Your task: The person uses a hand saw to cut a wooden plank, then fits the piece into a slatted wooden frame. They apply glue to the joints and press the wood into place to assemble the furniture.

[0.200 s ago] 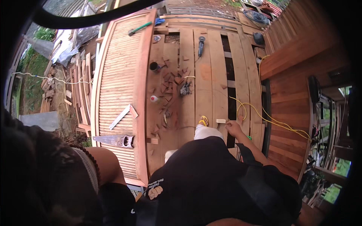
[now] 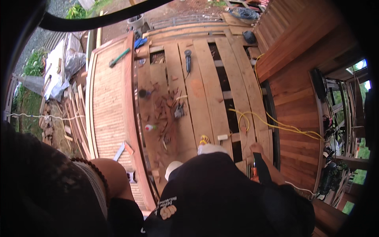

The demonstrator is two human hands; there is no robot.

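Note:
My right hand point(image 2: 256, 147) is low over the plank floor point(image 2: 203, 100), its fingers curled closed; whatever they hold, if anything, is too small to make out. A dark band runs along that forearm. Just left of this hand, a small white block point(image 2: 222, 137) lies on the boards, apart from it. Below the hand is a slim tool with an orange-red part point(image 2: 254, 170), partly hidden by my arm. My left arm point(image 2: 114, 177) is bent close to the lower left, beside dark beads and a knitted edge; its hand does not show. My foot in a yellow sandal point(image 2: 204, 140) rests on the planks.
A louvred wooden panel point(image 2: 106, 106) carries a green-handled hammer point(image 2: 119, 57), a try square point(image 2: 124, 148) and a part-hidden handsaw point(image 2: 131, 176). An angle grinder point(image 2: 188, 61), wood offcuts point(image 2: 160, 104) and a dark cup point(image 2: 143, 93) lie ahead. Yellow cord point(image 2: 284, 124) crosses floor gaps at right.
My right hand has drawn away from the white block, toward the right and nearer to me. The view has shifted, and my body now covers more of the handsaw.

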